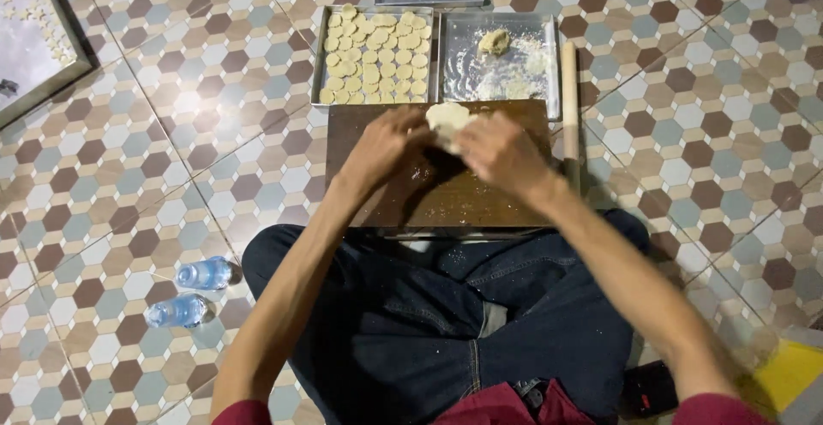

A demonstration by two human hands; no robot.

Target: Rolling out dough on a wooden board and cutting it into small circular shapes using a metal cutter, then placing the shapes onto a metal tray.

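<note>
We see left hand and right hand both clasping dough lump, fingers curled round its sides, lump raised just above far edge of wooden board. Risks, as we judge: squeeze too hard, dough tears or crumbles onto board; lump slips beyond fingertips into floured tray; right wrist nudges rolling pin just beside it; tray of cut rounds beyond left fingers gets knocked.
</note>
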